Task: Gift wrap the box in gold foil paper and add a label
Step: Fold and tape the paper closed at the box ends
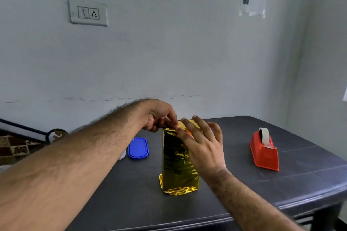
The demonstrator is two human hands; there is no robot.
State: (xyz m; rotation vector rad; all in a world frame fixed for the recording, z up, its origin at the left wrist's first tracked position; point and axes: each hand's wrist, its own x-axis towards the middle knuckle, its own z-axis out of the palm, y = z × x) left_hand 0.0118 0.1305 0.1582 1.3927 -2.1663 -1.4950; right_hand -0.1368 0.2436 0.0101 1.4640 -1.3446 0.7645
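Folding: I stand box (178, 163) upright so its top flap faces me.
Left hand (159, 116): fingers pinch foil at 12 o'clock.
Right hand (202, 142): fingers straight, pressing the fold.

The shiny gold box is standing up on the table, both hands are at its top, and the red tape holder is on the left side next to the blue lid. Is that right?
Not quite. The tape holder is on the right side of the table, away from the blue lid, which is on the left. The head view shows it. The rest holds: the gold box stands upright, with the left hand and right hand at its top.
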